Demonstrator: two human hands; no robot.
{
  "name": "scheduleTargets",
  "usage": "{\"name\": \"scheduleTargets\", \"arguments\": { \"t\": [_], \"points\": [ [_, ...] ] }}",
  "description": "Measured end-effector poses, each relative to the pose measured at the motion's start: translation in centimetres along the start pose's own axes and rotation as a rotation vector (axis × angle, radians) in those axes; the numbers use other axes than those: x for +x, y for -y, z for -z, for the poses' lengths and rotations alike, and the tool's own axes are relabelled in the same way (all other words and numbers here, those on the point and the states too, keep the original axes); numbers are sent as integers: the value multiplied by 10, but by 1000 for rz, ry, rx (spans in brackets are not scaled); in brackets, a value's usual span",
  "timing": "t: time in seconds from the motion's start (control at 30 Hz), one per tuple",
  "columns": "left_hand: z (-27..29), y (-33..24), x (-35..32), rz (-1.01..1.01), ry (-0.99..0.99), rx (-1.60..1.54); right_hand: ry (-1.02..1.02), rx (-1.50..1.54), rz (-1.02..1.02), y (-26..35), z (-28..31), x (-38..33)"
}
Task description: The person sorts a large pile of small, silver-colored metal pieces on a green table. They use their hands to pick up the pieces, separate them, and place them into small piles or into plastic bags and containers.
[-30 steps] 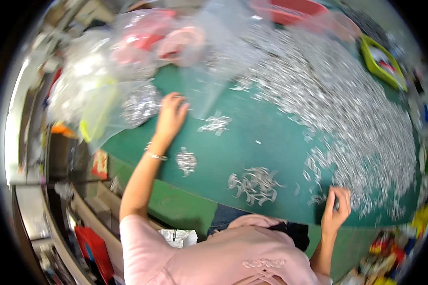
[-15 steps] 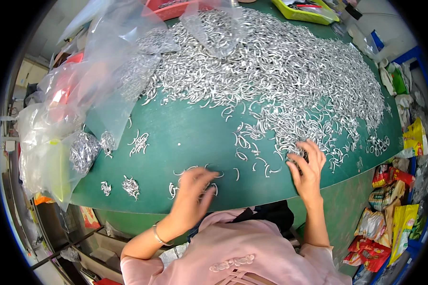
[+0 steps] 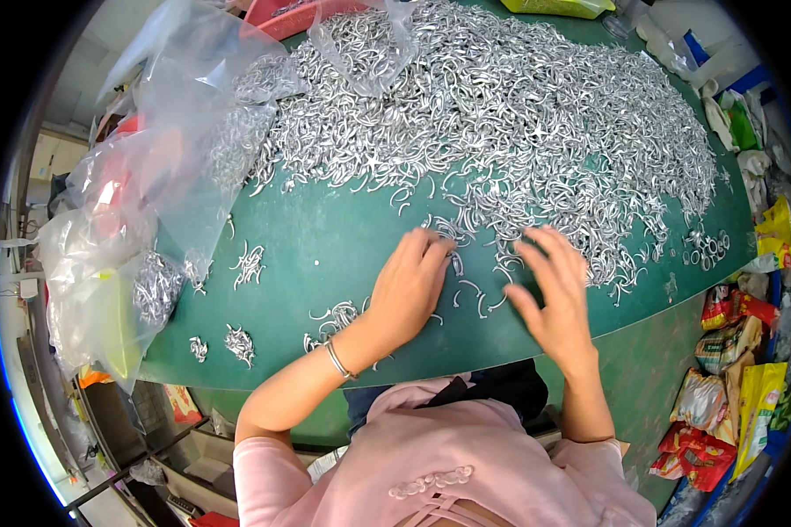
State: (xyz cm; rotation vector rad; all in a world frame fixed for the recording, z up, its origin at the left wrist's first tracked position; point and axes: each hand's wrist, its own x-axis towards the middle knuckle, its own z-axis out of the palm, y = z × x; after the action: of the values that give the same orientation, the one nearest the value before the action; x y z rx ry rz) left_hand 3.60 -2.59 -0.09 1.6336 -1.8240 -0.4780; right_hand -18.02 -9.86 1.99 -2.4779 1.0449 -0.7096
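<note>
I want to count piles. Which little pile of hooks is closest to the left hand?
The small pile just left of the left hand, by its wrist; the others lie farther left.

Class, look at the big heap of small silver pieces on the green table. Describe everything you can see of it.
The heap of silver pieces is a wide, loose spread of small, curved, shiny, metal-looking bits. It covers the far half of the green table, thinning toward its near edge. There the left hand and right hand rest flat among stray pieces. Clear plastic bags overlap its left side.

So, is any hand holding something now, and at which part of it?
Neither hand plainly grips anything. The left hand lies flat, fingers on the loose curved metal pieces on the green table. The right hand is spread open over them.
</note>
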Motion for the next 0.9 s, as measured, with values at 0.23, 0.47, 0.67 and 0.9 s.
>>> {"name": "scheduleTargets", "arguments": {
  "t": [0.23,0.47,0.67,0.9],
  "points": [
    [30,-21,-29,23,252,85,260,124,65,4,1,-33],
    [29,-5,-16,-1,213,70,109,74,43,19,-16,-23],
    [29,-3,-29,6,125,44,2,27,-23,33,-29,-22],
    [38,-4,-31,55,123,0,84,16,27,41,-38,-18]
  ]
}}
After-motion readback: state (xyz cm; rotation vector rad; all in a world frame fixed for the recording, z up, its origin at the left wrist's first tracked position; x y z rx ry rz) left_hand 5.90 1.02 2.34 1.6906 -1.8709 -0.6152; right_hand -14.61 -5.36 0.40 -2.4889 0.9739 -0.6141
